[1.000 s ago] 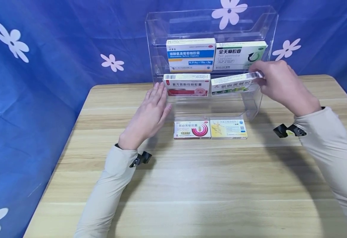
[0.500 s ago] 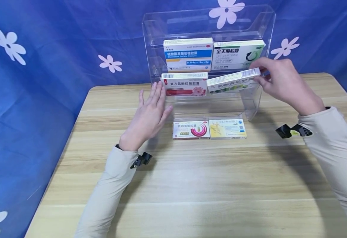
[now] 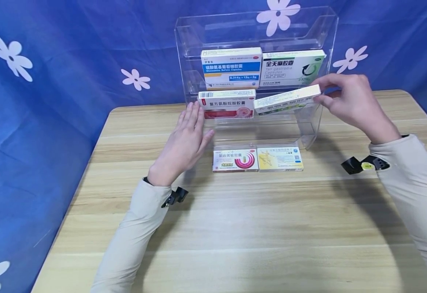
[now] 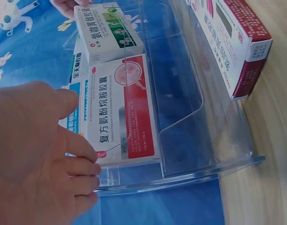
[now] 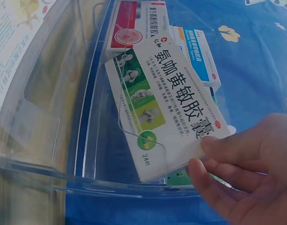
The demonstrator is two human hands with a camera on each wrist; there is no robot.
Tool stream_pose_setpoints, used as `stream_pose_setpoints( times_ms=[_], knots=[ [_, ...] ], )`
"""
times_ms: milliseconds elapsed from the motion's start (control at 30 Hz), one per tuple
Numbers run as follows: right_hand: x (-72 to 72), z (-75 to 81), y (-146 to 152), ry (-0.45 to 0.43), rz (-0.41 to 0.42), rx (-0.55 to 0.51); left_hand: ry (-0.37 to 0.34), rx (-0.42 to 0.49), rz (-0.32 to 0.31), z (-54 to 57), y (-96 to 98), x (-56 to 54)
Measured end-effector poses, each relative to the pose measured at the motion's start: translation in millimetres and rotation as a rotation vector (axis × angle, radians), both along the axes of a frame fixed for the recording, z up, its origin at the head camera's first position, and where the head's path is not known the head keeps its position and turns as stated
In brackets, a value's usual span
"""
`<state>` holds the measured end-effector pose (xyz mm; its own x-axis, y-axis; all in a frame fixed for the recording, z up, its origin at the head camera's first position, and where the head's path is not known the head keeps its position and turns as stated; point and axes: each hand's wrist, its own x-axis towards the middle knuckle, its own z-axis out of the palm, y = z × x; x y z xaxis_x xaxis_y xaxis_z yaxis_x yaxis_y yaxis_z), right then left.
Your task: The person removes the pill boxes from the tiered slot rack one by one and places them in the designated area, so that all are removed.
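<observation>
Lengthwise, the tilted box (image 3: 286, 100) climbs toward the right hand (image 3: 356, 103) pinching its end, the left hand (image 3: 180, 145) extended.

Behind the clear rack (image 3: 272, 132), the curtain (image 3: 89, 73) was blue, white-flowered; beneath it, the worktop (image 3: 253, 228) was pale wood-grain; at its middle tier were a red-and-white box (image 3: 229, 107) and a white-and-green box (image 3: 286, 99).
</observation>
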<state>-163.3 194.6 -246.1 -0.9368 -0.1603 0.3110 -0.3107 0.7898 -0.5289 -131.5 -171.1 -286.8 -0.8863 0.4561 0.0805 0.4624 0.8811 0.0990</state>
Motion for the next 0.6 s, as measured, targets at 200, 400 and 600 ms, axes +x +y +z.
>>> stream_pose_setpoints(
  times_ms=[200, 400, 600],
  knots=[
    [0.1, -0.1, 5, -0.045, -0.046, -0.226, 0.000, -0.008, -0.001, 2.0, 0.6, 0.2],
    [0.3, 0.1, 12, -0.077, -0.058, -0.463, 0.002, -0.011, -0.007, 3.6, 0.9, -0.2],
    [2.4, 2.1, 14, -0.117, -0.084, -0.546, 0.010, -0.013, -0.013, 3.9, 0.7, -0.9]
  ],
)
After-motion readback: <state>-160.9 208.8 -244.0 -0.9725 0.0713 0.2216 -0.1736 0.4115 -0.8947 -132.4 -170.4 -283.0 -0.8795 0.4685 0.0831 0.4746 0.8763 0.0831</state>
